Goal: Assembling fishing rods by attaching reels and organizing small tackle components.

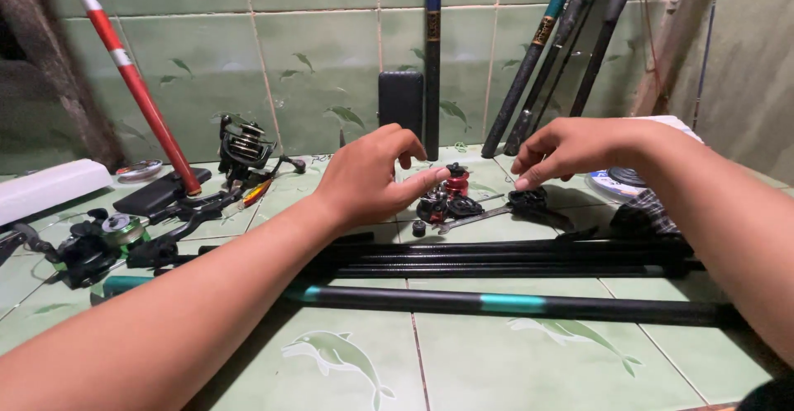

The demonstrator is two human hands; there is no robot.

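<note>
My left hand (368, 178) hovers over the green tiled floor (529, 361), fingers curled, thumb reaching toward a small black and red reel (451, 196) that lies partly taken apart. My right hand (571, 148) is just right of it, fingertips pinched above the reel's black handle (529, 203); whether they hold a small part I cannot tell. A small black round piece (418, 228) lies loose beside the reel. Black rod sections (496, 258) lie across the floor below both hands.
A spinning reel (245, 153) and a black and green reel (107, 241) lie at left by a red and white rod (136, 88). Several dark rods (546, 55) lean on the tiled wall. A line spool (616, 183) and a checked cloth (649, 212) sit at right.
</note>
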